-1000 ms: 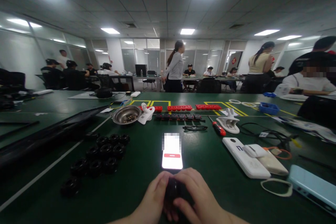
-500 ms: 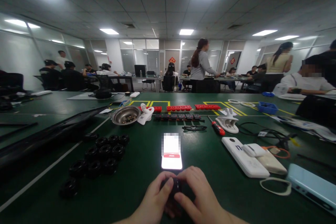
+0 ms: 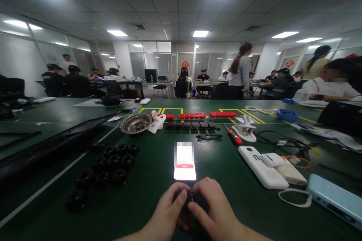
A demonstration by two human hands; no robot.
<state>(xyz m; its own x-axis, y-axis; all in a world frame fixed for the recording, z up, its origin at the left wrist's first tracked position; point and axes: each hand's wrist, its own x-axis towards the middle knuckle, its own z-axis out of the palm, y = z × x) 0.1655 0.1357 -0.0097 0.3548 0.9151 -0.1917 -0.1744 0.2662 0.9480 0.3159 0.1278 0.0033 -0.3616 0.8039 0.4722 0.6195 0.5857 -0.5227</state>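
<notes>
Between my two hands, at the bottom centre of the head view, is a small dark part (image 3: 187, 196) with a few light marks on its edge. My left hand (image 3: 169, 208) is closed on its left side, thumb on top. My right hand (image 3: 214, 204) grips the other side with thumb and bent fingers. Most of the part is covered by fingers, so its kind does not show. Just beyond the hands lies a phone (image 3: 184, 174) with a lit screen. Several black ring-shaped parts (image 3: 113, 162) stand grouped to the left.
Farther back are a metal bowl (image 3: 123, 126) of small pieces, red strips (image 3: 192, 115), a black strip (image 3: 192, 125) and a screwdriver (image 3: 235, 137). White power banks (image 3: 261, 171), cables and a light-blue box (image 3: 333, 197) lie right. Other people work at tables beyond.
Both hands keep hold of the dark part, with barely any shift in grip. In the background, a standing person in grey has moved to the right.
</notes>
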